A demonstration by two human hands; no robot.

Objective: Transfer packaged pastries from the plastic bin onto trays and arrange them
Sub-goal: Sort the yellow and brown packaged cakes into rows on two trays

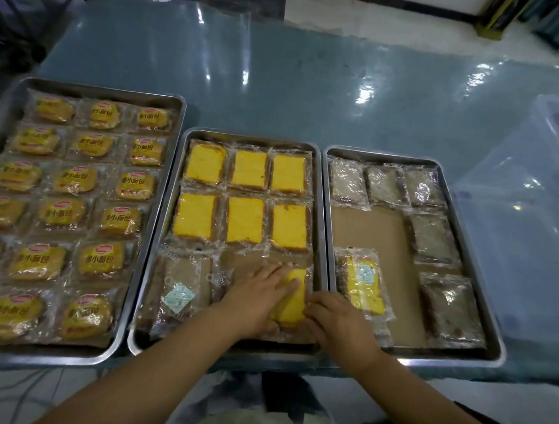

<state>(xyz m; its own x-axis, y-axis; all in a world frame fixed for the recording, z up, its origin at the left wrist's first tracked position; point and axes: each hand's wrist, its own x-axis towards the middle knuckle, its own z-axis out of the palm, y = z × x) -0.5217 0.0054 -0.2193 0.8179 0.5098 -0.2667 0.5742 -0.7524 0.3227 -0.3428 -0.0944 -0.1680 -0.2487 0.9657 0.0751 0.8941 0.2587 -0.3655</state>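
Hands sat on yellow cake packet point(294, 307), near-right in middle tray point(252, 136).
Left hand point(261, 294) pressed flat on it; right hand point(334, 320) at its edge, grip unclear. Looked to need squaring with far rows point(248, 170).

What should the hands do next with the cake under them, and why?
Probably slide the cake square under the column above and let go: the left hand lies flat on it, the right hand curls at its edge, in the middle tray's near right corner.

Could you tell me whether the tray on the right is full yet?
Not full. The right tray shows bare brown liner through its middle; wrapped pastries line only its far and right sides, plus one yellow cake packet.
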